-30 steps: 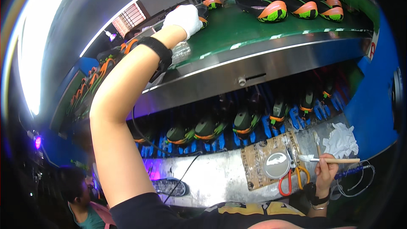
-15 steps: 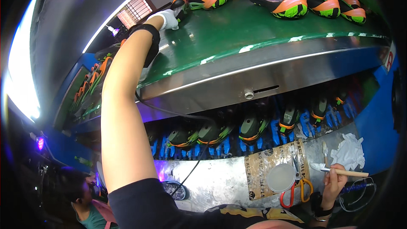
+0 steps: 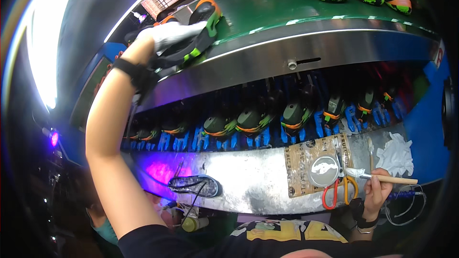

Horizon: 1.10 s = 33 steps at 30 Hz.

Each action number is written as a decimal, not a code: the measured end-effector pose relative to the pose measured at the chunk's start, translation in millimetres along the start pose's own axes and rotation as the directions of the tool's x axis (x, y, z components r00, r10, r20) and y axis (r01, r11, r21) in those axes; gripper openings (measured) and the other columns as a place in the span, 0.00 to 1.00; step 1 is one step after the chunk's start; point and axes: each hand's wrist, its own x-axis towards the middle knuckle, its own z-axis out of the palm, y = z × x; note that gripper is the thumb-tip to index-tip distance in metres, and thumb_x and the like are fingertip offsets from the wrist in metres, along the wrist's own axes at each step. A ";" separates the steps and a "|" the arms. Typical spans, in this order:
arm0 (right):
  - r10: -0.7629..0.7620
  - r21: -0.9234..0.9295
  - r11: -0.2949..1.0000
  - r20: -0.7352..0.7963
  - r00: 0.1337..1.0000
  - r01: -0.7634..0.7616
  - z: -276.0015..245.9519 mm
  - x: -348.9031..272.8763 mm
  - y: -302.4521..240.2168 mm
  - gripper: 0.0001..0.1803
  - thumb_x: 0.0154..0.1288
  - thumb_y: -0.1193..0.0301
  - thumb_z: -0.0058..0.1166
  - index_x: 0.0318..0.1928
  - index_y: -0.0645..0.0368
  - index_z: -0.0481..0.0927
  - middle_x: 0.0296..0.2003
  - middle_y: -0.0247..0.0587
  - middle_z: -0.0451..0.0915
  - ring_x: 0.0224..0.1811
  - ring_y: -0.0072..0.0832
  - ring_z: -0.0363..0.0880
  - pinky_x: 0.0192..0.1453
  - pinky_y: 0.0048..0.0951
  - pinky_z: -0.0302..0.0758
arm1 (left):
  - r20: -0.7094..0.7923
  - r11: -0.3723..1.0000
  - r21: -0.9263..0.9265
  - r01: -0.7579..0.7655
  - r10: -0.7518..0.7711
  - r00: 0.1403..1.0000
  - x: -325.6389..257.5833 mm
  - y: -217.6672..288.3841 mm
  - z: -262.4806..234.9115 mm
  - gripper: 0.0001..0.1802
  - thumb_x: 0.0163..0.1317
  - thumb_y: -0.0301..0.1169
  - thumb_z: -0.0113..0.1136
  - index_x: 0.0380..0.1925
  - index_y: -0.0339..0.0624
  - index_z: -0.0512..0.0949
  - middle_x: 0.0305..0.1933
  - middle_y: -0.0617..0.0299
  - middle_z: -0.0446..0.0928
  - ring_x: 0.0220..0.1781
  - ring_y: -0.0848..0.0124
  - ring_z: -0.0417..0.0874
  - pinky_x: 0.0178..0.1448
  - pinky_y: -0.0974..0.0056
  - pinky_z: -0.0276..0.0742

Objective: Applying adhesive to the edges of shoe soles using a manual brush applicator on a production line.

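My left hand point(image 3: 174, 36), in a white glove, is clamped around a black, green and orange shoe point(image 3: 193, 36) at the near edge of the green conveyor belt point(image 3: 287, 7). My right hand point(image 3: 377, 191) pinches a wooden-handled brush point(image 3: 382, 177) over the metal bench point(image 3: 248, 181), beside orange-handled scissors point(image 3: 337, 191).

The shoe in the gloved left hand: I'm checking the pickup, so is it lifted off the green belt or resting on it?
Cannot tell: the left hand grips the shoe at the green belt's edge, hiding any gap.
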 end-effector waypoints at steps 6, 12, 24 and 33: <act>-0.065 0.004 0.998 0.018 0.998 0.065 -1.1 -30.3 -20.0 0.09 0.60 0.75 0.48 0.40 0.66 0.70 0.22 0.33 0.67 0.17 0.13 0.60 0.20 0.13 0.57 | 0.088 0.631 -0.776 0.026 0.068 0.994 3.1 0.8 20.9 0.13 0.55 0.39 0.63 0.30 0.41 0.78 0.30 0.62 0.79 0.31 0.76 0.79 0.34 0.71 0.74; -0.104 -0.171 0.977 0.139 0.985 0.127 -1.1 -23.8 -18.5 0.07 0.60 0.76 0.49 0.39 0.66 0.73 0.21 0.29 0.68 0.17 0.12 0.60 0.20 0.13 0.55 | -0.275 -0.058 -0.961 -0.270 0.257 0.926 -86.3 -4.2 57.4 0.15 0.55 0.32 0.59 0.41 0.35 0.76 0.40 0.58 0.79 0.42 0.68 0.81 0.52 0.65 0.74; -0.077 -0.505 0.813 0.400 0.913 0.290 42.9 6.1 22.3 0.04 0.56 0.75 0.55 0.32 0.64 0.78 0.19 0.28 0.73 0.20 0.11 0.66 0.23 0.16 0.62 | -0.201 -0.856 -0.467 0.222 0.348 0.916 -252.0 39.4 290.2 0.41 0.48 0.41 0.56 0.61 0.33 0.56 0.56 0.36 0.65 0.57 0.44 0.69 0.51 0.45 0.74; -0.057 -0.596 0.735 0.422 0.905 0.324 37.4 12.4 38.4 0.06 0.56 0.73 0.55 0.32 0.65 0.77 0.18 0.31 0.74 0.19 0.13 0.67 0.23 0.18 0.62 | 0.065 -0.752 -0.635 0.180 0.181 0.981 -248.7 22.6 345.0 0.36 0.57 0.52 0.47 0.57 0.35 0.63 0.52 0.38 0.69 0.52 0.44 0.73 0.51 0.44 0.73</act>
